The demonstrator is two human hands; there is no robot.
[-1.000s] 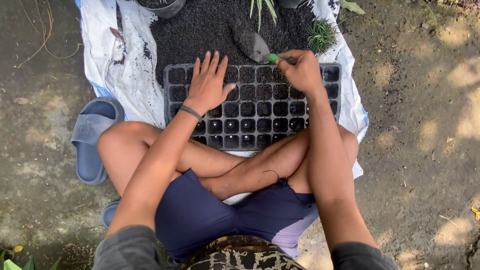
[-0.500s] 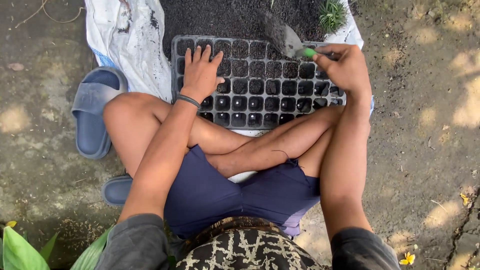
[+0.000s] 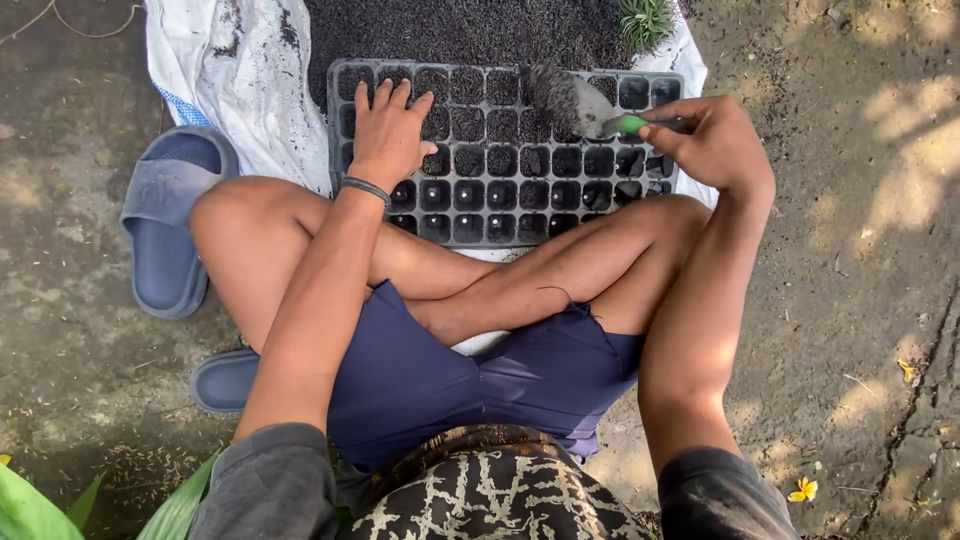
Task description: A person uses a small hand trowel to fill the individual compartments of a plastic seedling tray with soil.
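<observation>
A black seedling tray (image 3: 500,195) with many small cells lies on a white sack in front of my crossed legs. Its far rows hold dark soil; the near rows look empty. My left hand (image 3: 388,135) lies flat, fingers spread, on the tray's left cells. My right hand (image 3: 712,140) grips the green handle of a small trowel (image 3: 578,104). The trowel's blade carries dark soil and hovers over the tray's far right cells.
A heap of dark soil (image 3: 470,30) lies on the white sack (image 3: 250,80) beyond the tray. A small grassy plant (image 3: 645,20) stands at the far right of it. A blue slipper (image 3: 165,220) lies left of my knee, another (image 3: 225,380) by my hip. Green leaves show bottom left.
The trowel, soil on its blade, has come from the soil heap to over the tray's far right cells. My left hand stays flat on the tray. The view has tilted down.
</observation>
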